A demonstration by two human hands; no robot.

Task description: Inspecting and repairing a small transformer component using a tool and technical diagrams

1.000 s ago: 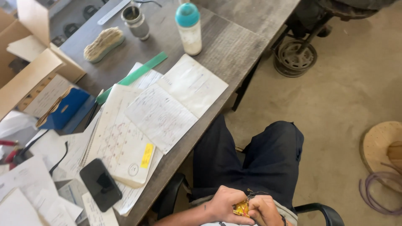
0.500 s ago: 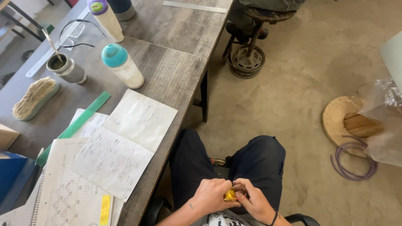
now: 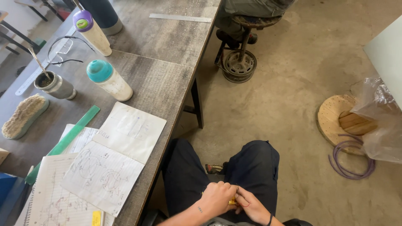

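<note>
two hands (image 3: 232, 203) meet over the lap, left hand (image 3: 215, 197) and right hand (image 3: 251, 207) pinching a small yellow piece (image 3: 233, 201) between them, off the bench (image 3: 167, 46) edge; a loosened pinch could drop it to the floor (image 3: 293, 104)

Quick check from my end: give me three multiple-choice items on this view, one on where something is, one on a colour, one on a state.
1. Where is the green ruler?
A. on the floor
B. on the table beside the papers
C. on the stool

2. What colour is the nearer bottle's cap?
A. teal
B. red
C. black

3. What are the hands doing?
A. resting flat on the table
B. hanging apart
C. together over the lap on a small yellow object

Key: 1 B, it lies on the table along the papers. 2 A, plainly teal. 3 C, left hand and right hand meet at the yellow object.
</note>
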